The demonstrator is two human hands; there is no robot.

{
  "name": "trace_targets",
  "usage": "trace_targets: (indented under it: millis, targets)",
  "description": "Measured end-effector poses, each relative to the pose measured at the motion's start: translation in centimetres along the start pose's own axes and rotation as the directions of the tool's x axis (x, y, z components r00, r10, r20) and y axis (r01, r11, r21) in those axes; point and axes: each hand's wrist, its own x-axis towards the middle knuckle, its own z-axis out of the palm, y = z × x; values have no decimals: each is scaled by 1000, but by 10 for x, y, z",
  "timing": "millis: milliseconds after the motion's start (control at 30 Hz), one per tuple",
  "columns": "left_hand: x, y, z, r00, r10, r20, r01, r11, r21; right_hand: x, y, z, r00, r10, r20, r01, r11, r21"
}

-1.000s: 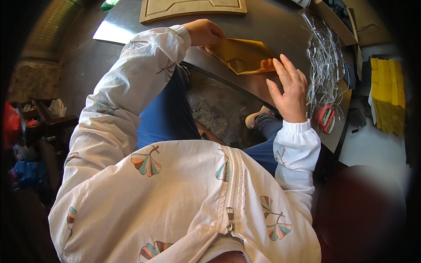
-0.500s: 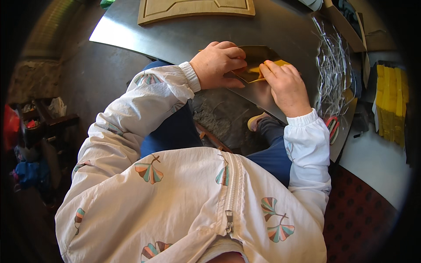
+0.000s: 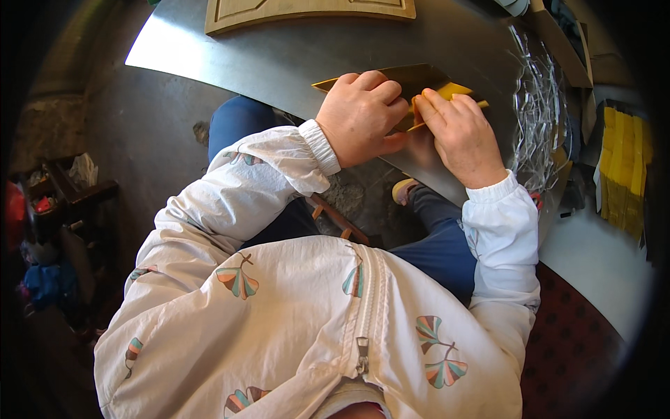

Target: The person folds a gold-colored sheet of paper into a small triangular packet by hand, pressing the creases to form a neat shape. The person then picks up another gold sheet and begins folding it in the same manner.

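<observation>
A shiny gold sheet (image 3: pixel 412 74) is bent between my hands over the front edge of the metal table. On its left part my left hand (image 3: pixel 363 117) has its fingers curled round the near edge, the thumb pointing toward the right hand. My right hand (image 3: pixel 463 134) pinches a bright orange-yellow folded part of the sheet, fingers pressed together; its thumb is mostly hidden. The two hands' fingertips are close but apart. Part of the sheet's near edge is covered by the fingers.
A wooden board (image 3: pixel 307 15) lies at the table's far side. Tangled silvery strips (image 3: pixel 537 115) lie to the right, beside a cardboard box (image 3: pixel 567 49). Further right is a stack of yellow folded pieces (image 3: pixel 620 164). A cluttered dark rack (image 3: pixel 70 185) stands at the left.
Both hands have shifted slightly right and nearer to me. The gold sheet is now bent more, with a flap turned up by the right fingers.
</observation>
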Motion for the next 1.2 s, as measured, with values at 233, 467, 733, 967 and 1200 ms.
trace_targets:
  millis: [233, 467, 733, 967, 1200]
  targets:
    - [-2, -12, 4, 997, 61, -45, -60, 998, 14, 12, 14, 1, 998, -63, -32, 61, 997, -57]
    - [0, -31, -8, 999, -43, 8, 43, 977, -209, 23, 11, 9, 995, 20, -101, -15, 999, 51]
    - [-3, -38, -1, 997, 51, -53, -59, 986, -157, 24, 6, 2, 998, -25, -65, 29, 998, 59]
    - [-6, -54, -8, 999, 29, 20, -20, 927, -375, 15, 9, -12, 959, 218, 184, -278, 855, 438]
    - [-7, -46, -18, 979, -198, 50, 197, 851, -486, 32, 17, -27, 921, 259, 292, -390, 630, 671]
